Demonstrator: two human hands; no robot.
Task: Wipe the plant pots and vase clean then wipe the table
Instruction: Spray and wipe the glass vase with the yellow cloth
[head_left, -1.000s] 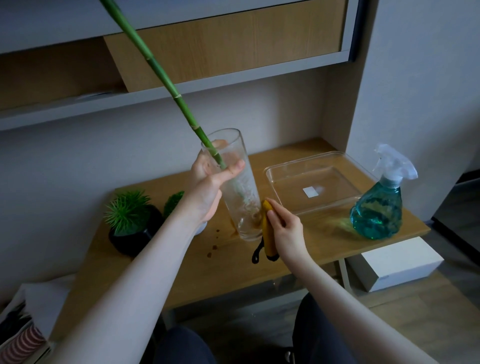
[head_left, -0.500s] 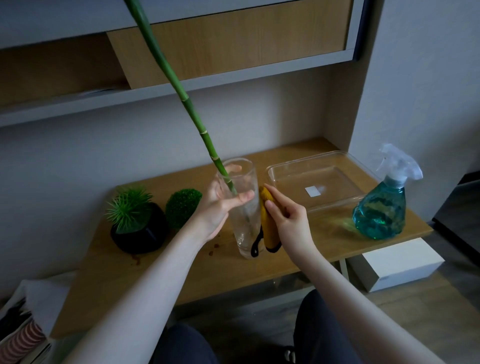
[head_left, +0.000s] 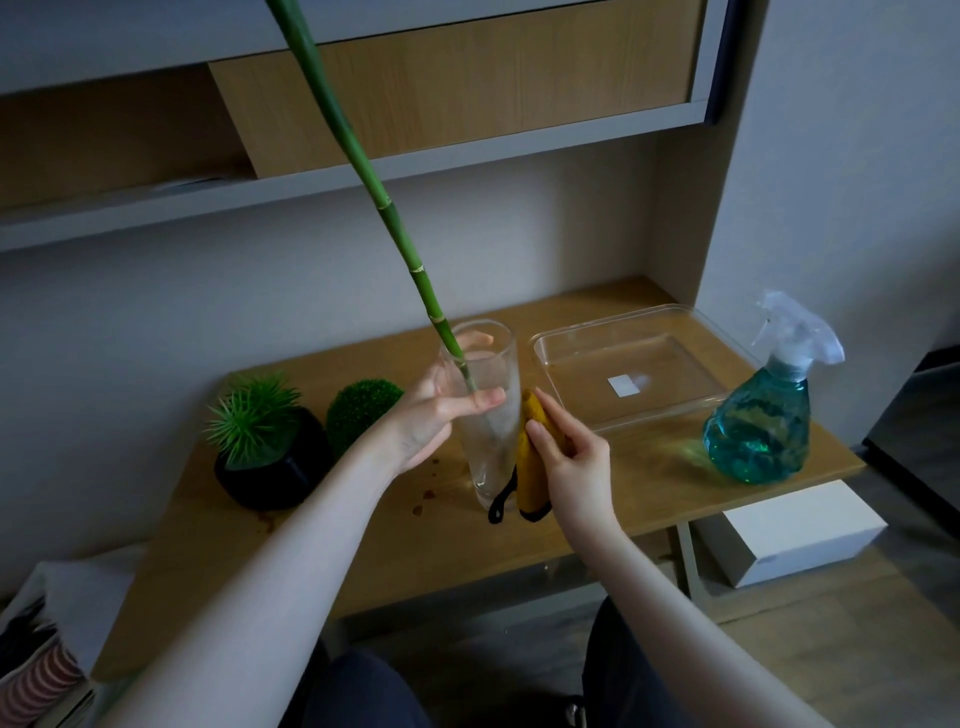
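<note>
A tall clear glass vase (head_left: 491, 447) stands upright on the wooden table (head_left: 363, 545), with a long green bamboo stalk (head_left: 363, 171) leaning out of it to the upper left. My left hand (head_left: 441, 415) grips the vase around its upper half. My right hand (head_left: 569, 457) presses a folded yellow cloth (head_left: 532, 478) with black trim against the vase's right side. A black pot with a spiky green plant (head_left: 270, 457) sits at the left. A round green ball plant (head_left: 361, 410) stands just behind my left wrist; its pot is hidden.
A clear plastic tray (head_left: 628, 374) lies at the back right of the table. A teal spray bottle (head_left: 763, 415) stands near the right edge. Brown specks (head_left: 423, 499) dot the tabletop left of the vase. A white box (head_left: 795, 530) sits on the floor to the right.
The vase has come down from a raised, tilted hold and now stands upright on the table. My right hand and the cloth have slid up along its right side.
</note>
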